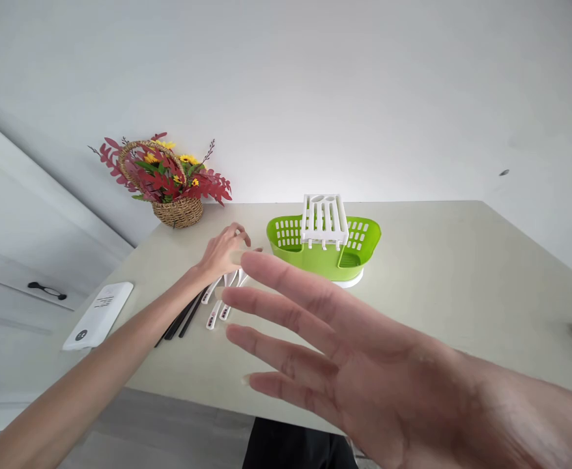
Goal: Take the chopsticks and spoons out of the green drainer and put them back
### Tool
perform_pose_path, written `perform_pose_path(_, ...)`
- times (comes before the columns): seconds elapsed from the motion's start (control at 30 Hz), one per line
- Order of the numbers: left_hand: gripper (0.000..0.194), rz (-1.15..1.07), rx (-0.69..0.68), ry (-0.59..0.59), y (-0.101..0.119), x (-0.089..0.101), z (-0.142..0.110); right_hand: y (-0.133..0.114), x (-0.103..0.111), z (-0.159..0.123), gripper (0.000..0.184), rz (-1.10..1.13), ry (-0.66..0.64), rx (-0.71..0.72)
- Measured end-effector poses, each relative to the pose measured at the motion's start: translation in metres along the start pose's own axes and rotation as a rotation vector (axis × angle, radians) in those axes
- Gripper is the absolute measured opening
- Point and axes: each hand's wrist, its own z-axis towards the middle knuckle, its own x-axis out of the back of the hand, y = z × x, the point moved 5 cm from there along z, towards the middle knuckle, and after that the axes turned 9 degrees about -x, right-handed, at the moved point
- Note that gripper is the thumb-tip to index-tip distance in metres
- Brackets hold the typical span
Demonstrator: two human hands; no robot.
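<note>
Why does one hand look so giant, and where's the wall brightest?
Head view: the bare, open right hand looks giant because it's so close up; head view again: the plain, pale grey wall looks brightest low down, behind the green plastic basket.

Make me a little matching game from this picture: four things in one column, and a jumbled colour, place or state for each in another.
Things:
1. Flower basket
2. Perforated container
3. Right hand
4. Chopsticks

Descriptions:
A. Open, fingers spread, in the foreground
B. Black, lying beside white utensils
C. Woven, at the back left of the table
D. Bright green, with a white slotted rack at its middle

Right pairs: 1-C, 2-D, 3-A, 4-B
</note>
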Motion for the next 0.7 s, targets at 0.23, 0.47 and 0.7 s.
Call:
perform_pose_path(0.23,0.028,-0.095,0.062,0.237,0.030,0.048,0.031,-0.004,0.008,-0.014,0.073,0.168,0.012,-0.056)
perform_pose_path(0.47,0.015,-0.179,-0.054,0.564,0.106,0.102,0.051,0.040,0.104,-0.062,0.047,-0.036,0.572,-0.078)
perform_pose_path(0.7,0.037,-0.136,-0.292,0.368,0.207,0.095,0.071,0.098,0.160,-0.086,0.043,0.055,0.665,-0.122)
